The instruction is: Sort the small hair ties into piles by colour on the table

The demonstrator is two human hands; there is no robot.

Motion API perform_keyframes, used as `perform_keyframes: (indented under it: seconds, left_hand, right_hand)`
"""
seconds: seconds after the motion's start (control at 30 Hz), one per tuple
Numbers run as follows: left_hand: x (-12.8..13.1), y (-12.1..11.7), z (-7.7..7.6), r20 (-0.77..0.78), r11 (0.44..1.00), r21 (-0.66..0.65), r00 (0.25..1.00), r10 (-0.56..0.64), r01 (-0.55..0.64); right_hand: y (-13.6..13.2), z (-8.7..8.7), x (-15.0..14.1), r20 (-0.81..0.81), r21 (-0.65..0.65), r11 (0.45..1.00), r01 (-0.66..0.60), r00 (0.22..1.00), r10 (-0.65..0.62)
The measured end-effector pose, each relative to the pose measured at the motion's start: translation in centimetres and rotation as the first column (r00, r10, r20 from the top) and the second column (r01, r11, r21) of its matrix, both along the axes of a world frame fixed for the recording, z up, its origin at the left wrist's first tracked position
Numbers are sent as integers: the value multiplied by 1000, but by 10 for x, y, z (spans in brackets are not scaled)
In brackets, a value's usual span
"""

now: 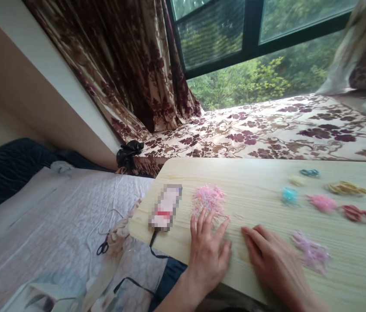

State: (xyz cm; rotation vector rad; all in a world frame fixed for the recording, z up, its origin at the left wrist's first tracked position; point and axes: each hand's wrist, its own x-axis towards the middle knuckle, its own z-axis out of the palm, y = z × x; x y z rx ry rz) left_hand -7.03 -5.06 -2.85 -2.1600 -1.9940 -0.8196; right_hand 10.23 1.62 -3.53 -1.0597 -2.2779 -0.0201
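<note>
My left hand (208, 247) lies palm down on the pale wooden table (251, 175), fingers spread. Its fingertips touch the near edge of a loose pile of thin pink and pearly strands (209, 197), perhaps small rubber bands; the kind is hard to make out. Just to the right, my right hand (272, 262) rests on the tabletop, slightly blurred, fingers stretched toward the left and nothing visible in them. A few stray strands (238, 216) lie beyond its fingertips. Beside that hand sits a small lilac bunch of similar strands (311, 252).
Pink (322, 203), turquoise (289, 196), yellow (348, 188) and red bunches (358, 213) dot the table's right side. A pixelated phone-like object (166, 208) with a black strap lies left. Scissors (102, 248) rest on the bed (62, 208). A window seat (251, 130) borders the table's far edge.
</note>
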Motion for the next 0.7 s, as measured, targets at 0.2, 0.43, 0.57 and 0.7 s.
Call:
perform_keyframes:
  seconds: [0.2, 0.43, 0.57, 0.7]
  left_hand:
    - [-1, -2, -8, 77, 984, 162, 995, 69, -80]
    - [-2, 1, -10, 148, 961, 245, 984, 95, -130]
    - [-5, 3, -13, 192, 953, 271, 978, 86, -137]
    - [-7, 3, -14, 235, 953, 269, 969, 74, -138]
  right_hand:
    - [0, -1, -6, 28, 13, 996, 92, 995, -93]
    - [-1, 7, -5, 22, -37, 995, 95, 995, -94]
    - [1, 5, -1, -31, -62, 994, 93, 995, -95]
    - [2, 4, 0, -45, -75, 993, 88, 995, -92]
